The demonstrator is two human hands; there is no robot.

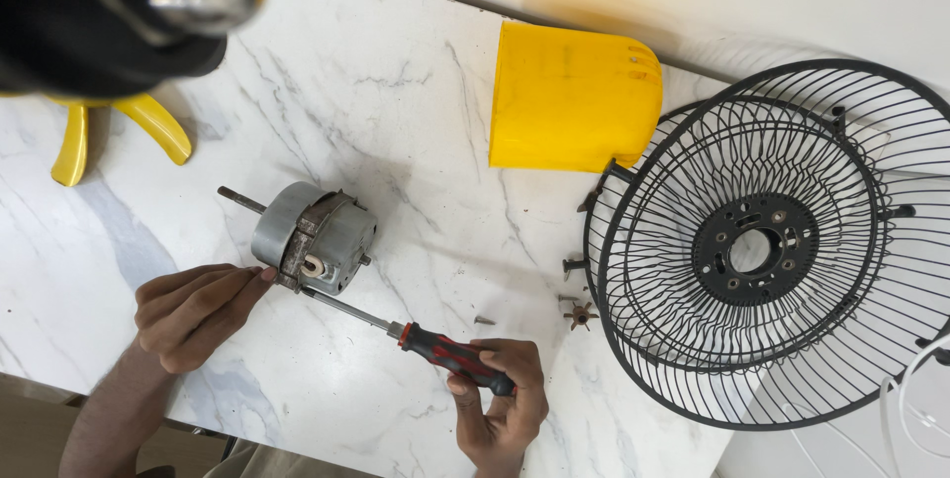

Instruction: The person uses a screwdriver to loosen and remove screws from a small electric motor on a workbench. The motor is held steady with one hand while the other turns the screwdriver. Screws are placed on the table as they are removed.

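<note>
Blurred black gear (109,13) looms nearest, far left. Right hand (500,399) grips a screwdriver (396,328), its shaft slanting far-left into the motor (315,238). Left hand (193,312), closer, curls and fingertips steady that motor; 1 guard (762,240) lies right.

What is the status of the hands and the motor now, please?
Left hand steadies motor. Right hand grips screwdriver, tip at motor. Loose screws beside fan grille, apart from the hands.
</note>
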